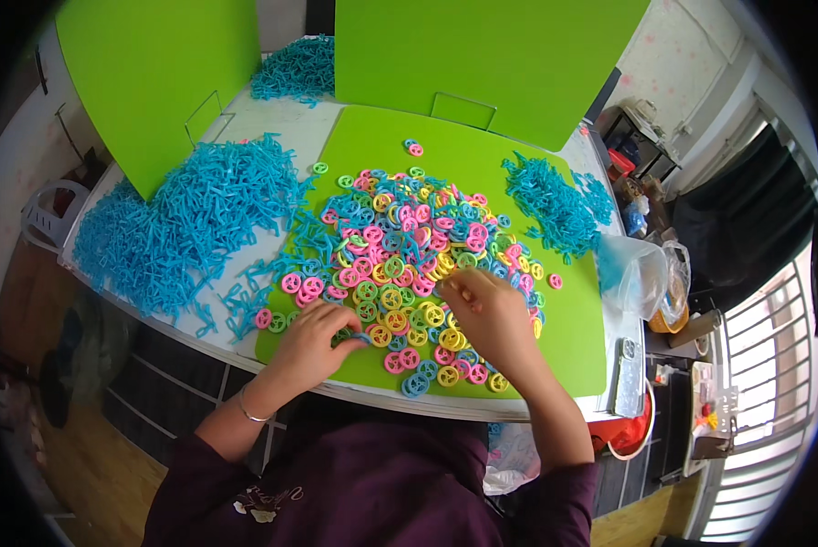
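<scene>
A wide heap of small plastic wheels [392,298] in pink, yellow, green and blue covers the middle of a green board [568,337]. At the heap's near left edge, my left hand [316,345] is closed, thumb and forefinger pinching a blue wheel [361,338]. My right hand [493,319] is over the right part of the heap, its fingers curled down toward the wheels. Whatever lies between those fingertips is hidden by the hand. Loose blue plastic sticks [313,239] mix into the heap's left side.
A big pile of blue sticks [213,205] lies left on the white table [236,351], a smaller one [555,205] at the right. Upright green panels [482,64] with wire stands rise behind. A clear plastic bag [632,273] and a phone [628,376] sit by the right edge.
</scene>
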Available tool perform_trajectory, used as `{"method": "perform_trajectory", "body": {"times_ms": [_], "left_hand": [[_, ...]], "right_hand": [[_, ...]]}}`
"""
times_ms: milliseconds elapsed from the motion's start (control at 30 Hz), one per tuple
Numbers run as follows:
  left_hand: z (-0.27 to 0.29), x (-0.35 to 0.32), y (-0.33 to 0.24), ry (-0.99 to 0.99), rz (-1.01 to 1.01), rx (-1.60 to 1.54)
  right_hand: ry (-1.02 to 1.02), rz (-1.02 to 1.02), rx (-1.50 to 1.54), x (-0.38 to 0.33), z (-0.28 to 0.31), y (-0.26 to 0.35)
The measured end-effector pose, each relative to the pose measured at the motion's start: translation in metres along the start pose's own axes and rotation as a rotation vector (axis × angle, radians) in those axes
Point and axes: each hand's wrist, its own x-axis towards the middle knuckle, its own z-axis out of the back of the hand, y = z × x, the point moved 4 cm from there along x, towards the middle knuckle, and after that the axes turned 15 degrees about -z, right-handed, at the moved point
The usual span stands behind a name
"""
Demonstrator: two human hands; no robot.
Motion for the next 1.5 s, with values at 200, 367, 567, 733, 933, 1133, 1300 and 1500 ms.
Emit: {"method": "perform_trajectory", "body": {"times_ms": [200,367,567,733,933,1133,1300,1500], "left_hand": [[0.003,0.024,0.001,-0.199,0.197,-0.256],[0.005,0.041,0.018,-0.398,0.305,-0.691],[-0.009,0.062,0.015,-0.508,0.415,-1.047],[-0.03,0.071,0.0,-0.492,0.474,-1.186],[-0.046,0.07,-0.006,-0.498,0.484,-1.304],[-0.048,0.066,-0.004,-0.438,0.435,-1.079],[-0.05,0.066,-0.009,-0.486,0.447,-1.163],[-0.05,0.064,-0.01,-0.538,0.455,-1.232]], "right_hand": [[-0.2,0.057,-0.397,0.055,-0.066,-0.006],[-0.131,0.059,-0.26,0.061,-0.057,-0.014],[-0.202,0.081,0.103,0.026,-0.017,-0.012],[0.202,-0.384,0.694,-0.01,-0.009,-0.02],[0.307,-0.547,1.112,-0.019,-0.03,-0.031],[0.225,-0.328,0.771,-0.019,-0.039,-0.036],[0.094,-0.324,0.76,-0.022,-0.04,-0.031],[0.112,-0.35,0.85,-0.026,-0.046,-0.035]]}}
